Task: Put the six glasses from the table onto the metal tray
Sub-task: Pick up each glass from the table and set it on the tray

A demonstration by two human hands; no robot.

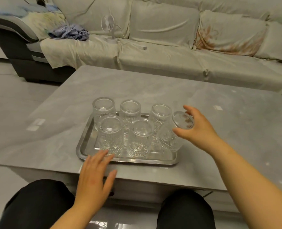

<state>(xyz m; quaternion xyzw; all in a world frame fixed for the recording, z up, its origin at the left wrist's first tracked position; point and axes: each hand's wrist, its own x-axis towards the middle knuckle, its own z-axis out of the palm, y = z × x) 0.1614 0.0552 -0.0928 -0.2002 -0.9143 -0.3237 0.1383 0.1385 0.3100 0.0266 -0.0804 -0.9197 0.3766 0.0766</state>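
A metal tray lies near the front edge of the grey table. Several clear patterned glasses stand upside down on it: three in the back row and two in front. A sixth glass is tilted at the tray's front right corner, its base held by my right hand. My left hand hovers flat and empty at the tray's front left rim, fingers spread, next to the front left glass.
A sofa under a pale cover runs behind the table, with a small white fan and crumpled blue cloth on it. My knees in dark trousers are below the table's front edge.
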